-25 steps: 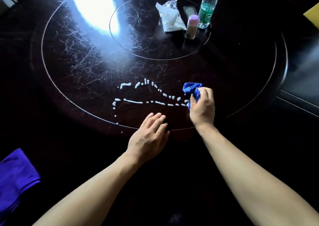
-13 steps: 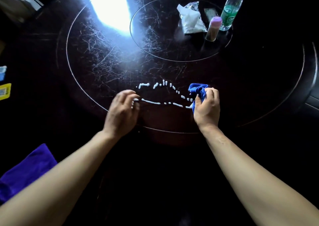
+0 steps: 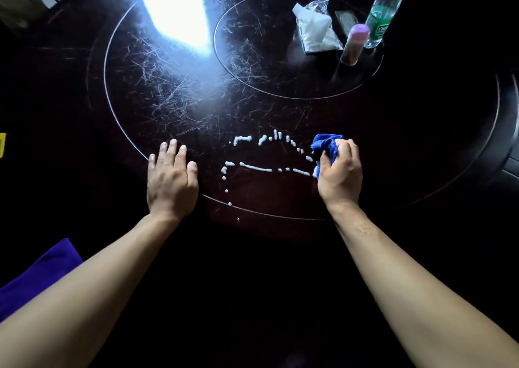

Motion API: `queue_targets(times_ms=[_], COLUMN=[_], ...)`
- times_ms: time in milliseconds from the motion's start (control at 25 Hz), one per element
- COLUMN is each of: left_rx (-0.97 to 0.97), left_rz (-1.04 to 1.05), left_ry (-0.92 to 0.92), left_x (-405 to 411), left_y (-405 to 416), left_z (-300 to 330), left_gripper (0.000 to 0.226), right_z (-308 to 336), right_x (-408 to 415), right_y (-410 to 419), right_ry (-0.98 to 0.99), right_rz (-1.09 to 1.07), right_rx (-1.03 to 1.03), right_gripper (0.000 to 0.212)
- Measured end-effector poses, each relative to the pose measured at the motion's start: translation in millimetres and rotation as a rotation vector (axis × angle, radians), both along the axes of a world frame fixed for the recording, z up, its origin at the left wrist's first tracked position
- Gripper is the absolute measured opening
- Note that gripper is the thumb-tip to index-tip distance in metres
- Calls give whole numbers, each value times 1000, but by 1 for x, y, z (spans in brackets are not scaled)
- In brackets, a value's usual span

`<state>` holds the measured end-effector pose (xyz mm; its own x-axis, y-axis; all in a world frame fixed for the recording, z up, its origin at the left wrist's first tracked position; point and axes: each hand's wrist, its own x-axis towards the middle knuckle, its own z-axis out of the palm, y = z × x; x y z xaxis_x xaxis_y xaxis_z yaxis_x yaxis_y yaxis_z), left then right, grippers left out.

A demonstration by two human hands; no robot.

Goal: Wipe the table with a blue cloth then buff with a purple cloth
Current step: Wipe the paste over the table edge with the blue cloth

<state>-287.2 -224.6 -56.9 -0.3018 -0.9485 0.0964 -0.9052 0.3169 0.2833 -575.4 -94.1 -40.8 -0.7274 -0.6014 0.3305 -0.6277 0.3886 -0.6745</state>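
Note:
A dark, scratched round table (image 3: 157,92) fills the view. Lines and dots of white foam (image 3: 254,167) lie on it near the front edge. My right hand (image 3: 338,174) grips a bunched blue cloth (image 3: 325,146) at the right end of the foam, pressed onto the tabletop. My left hand (image 3: 171,179) rests flat on the table to the left of the foam, fingers straight. A purple cloth (image 3: 36,280) lies at the lower left, partly hidden by my left forearm.
On the raised inner disc (image 3: 247,67) at the back right stand a green-labelled water bottle (image 3: 384,11), a small bottle with a pink cap (image 3: 354,44) and a crumpled white packet (image 3: 316,30). A bright glare (image 3: 174,8) covers the far left of the tabletop.
My left hand has slid leftward across the table, from in front of the foam to clear of its left end. My right hand with the blue cloth has stayed at the foam's right end.

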Motion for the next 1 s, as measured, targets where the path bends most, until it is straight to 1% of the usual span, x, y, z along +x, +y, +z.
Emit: queue_targets(times_ms=[120,200,280,440,560,640,720,800,880,920,1000], left_rx=[-20,-28,-25,-11,-12,-12,-12,-9,-3,-2,-7], left_rz=[10,23,29,31,28,35,42,43,41,38,35], left_ry=[23,34,40,52,39,40,53,61,65,65,59], left_x=[-4,-5,-5,-2,0,1,-1,-2,-4,-4,-5], left_y=[6,9,10,6,0,1,3,5,8,9,10], left_z=[-3,-3,-2,0,-1,-1,0,1,2,2,1], left_gripper=[63,62,61,61,63,63,63,63,64,64,65], right_z=[0,0,-1,-1,2,1,3,5,8,11,17], right_x=[3,3,4,16,37,51,60,60,55,51,38], right_y=[-11,-16,-16,-6,3,14,24,28,27,24,12], right_ry=[-12,-8,20,12,29,50,16,-50,-122,-164,-222], right_rz=[47,118,264,637,884,1017,1111,1161,1154,1100,880], right_rx=[3,0,9,141,152,138,158,167,92,21,-114], right_gripper=[15,14,16,28,30,30,29,25,21,20,16])
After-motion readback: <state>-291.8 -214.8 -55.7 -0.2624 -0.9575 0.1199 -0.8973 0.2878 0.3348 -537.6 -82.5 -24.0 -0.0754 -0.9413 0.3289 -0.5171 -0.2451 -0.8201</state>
